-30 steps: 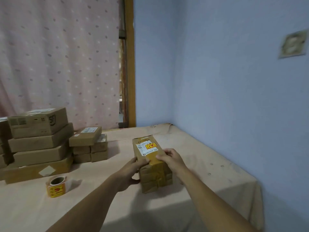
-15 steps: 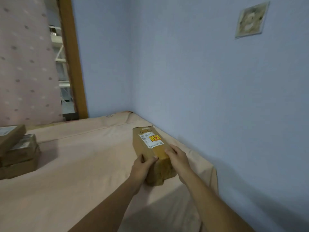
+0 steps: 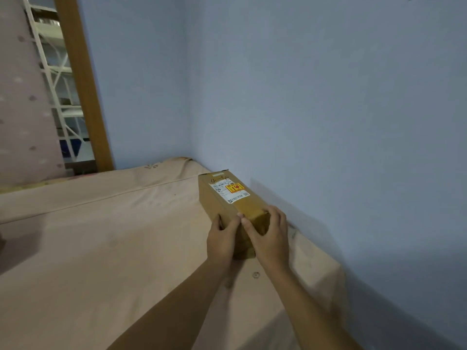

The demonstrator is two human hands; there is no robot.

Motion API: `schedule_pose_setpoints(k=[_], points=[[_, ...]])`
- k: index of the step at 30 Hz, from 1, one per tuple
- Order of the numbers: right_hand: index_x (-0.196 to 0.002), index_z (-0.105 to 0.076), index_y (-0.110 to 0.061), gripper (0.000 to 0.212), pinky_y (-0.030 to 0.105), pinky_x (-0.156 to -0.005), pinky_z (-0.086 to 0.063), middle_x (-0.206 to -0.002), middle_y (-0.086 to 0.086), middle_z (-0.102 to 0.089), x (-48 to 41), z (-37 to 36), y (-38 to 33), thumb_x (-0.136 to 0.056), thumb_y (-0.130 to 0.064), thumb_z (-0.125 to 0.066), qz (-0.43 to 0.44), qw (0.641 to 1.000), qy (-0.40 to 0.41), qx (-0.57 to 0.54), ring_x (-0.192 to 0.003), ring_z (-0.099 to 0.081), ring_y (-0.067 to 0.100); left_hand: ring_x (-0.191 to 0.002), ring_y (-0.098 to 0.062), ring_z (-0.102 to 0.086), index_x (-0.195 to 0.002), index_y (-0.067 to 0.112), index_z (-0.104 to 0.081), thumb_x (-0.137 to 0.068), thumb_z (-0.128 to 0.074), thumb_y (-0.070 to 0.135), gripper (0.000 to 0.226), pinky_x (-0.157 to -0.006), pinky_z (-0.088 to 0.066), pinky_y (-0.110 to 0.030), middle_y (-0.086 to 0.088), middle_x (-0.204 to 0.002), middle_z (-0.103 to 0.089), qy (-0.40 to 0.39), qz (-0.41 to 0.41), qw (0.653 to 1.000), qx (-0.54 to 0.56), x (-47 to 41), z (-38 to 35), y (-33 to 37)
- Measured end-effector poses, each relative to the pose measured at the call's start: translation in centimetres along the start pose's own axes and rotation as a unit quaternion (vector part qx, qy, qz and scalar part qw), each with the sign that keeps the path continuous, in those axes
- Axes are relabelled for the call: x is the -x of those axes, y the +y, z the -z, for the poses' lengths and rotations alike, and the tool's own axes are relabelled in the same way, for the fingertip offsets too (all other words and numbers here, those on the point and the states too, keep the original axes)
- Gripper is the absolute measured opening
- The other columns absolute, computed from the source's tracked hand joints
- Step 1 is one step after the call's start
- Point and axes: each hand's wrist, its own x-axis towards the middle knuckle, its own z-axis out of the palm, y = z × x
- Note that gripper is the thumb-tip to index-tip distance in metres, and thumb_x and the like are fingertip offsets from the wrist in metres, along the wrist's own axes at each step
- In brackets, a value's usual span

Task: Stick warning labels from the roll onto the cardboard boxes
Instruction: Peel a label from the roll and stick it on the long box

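A long brown cardboard box lies on the pink-covered table, close to the blue wall. On its top are a white shipping label and a yellow-and-red warning label. My left hand grips the box's near end from the left, thumb on the top edge. My right hand grips the same end from the right, fingers curled over the top corner. The label roll and the other boxes are out of view.
The blue wall runs along the table's right edge and meets the corner behind the box. A wooden door frame and a dotted curtain stand at the back left. The tablecloth spreads to the left.
Both hands carried the box to the right, toward the wall, and it now lies by the table's right edge. My view swung right, so the box stacks and label roll left the frame.
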Motion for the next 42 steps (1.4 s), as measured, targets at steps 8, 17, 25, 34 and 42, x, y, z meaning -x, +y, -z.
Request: schedule_pose_setpoints(k=[8,17,25,34,42], points=[[-0.161,-0.022,-0.034,0.095,0.036,-0.114,-0.034,-0.160,-0.004,-0.020,-7.2,-4.4,3.4,-0.084,-0.065,-0.069,-0.058,0.995,-0.076,0.001,-0.149,-0.023,0.018,-0.116,-0.014,-0.054,-0.156,0.026,-0.031,-0.085,-0.064,0.065,0.087,-0.100,-0.044,-0.033,0.006,-0.144,-0.051,-0.025,-0.017,1.000,-0.007,-8.1,-2.0,0.6],[-0.134,-0.053,-0.024,0.084,0.021,-0.082,-0.059,-0.124,-0.005,-0.065,-11.5,-7.4,5.9,-0.066,-0.057,-0.088,-0.104,0.983,0.009,-0.151,-0.112,-0.066,0.013,-0.132,-0.021,-0.050,-0.155,0.028,-0.031,-0.078,-0.063,0.071,0.094,-0.111,-0.040,-0.040,0.005,-0.147,-0.049,0.007,-0.018,0.999,-0.027,-13.0,-4.8,0.2],[-0.145,-0.047,-0.027,0.083,0.007,-0.073,-0.053,-0.136,-0.004,-0.059,-11.2,-6.9,6.9,-0.075,-0.055,-0.082,-0.097,0.983,0.008,-0.158,-0.121,-0.060,0.013,-0.123,-0.019,-0.055,-0.151,0.031,-0.035,-0.070,-0.059,0.078,0.097,-0.109,-0.044,-0.043,0.006,-0.142,-0.054,-0.006,-0.013,1.000,-0.011,-13.2,-5.6,-0.2],[-0.144,-0.048,-0.024,0.081,0.017,-0.083,-0.053,-0.134,-0.003,-0.061,-10.9,-6.2,5.9,-0.075,-0.048,-0.083,-0.129,0.977,-0.005,-0.169,-0.119,-0.061,0.014,-0.118,-0.022,-0.058,-0.146,0.028,-0.043,-0.070,-0.058,0.075,0.091,-0.106,-0.047,-0.045,0.001,-0.135,-0.058,0.010,0.010,1.000,-0.011,-11.2,-5.9,1.0],[-0.142,-0.049,-0.028,0.076,0.039,-0.098,-0.056,-0.133,-0.003,-0.063,-10.7,-4.4,4.9,-0.076,-0.051,-0.079,-0.151,0.977,-0.055,-0.141,-0.119,-0.062,0.018,-0.131,-0.028,-0.050,-0.152,0.029,-0.035,-0.068,-0.050,0.079,0.099,-0.111,-0.041,-0.049,-0.004,-0.148,-0.048,0.011,0.011,0.998,-0.055,-9.8,-5.5,1.5]])
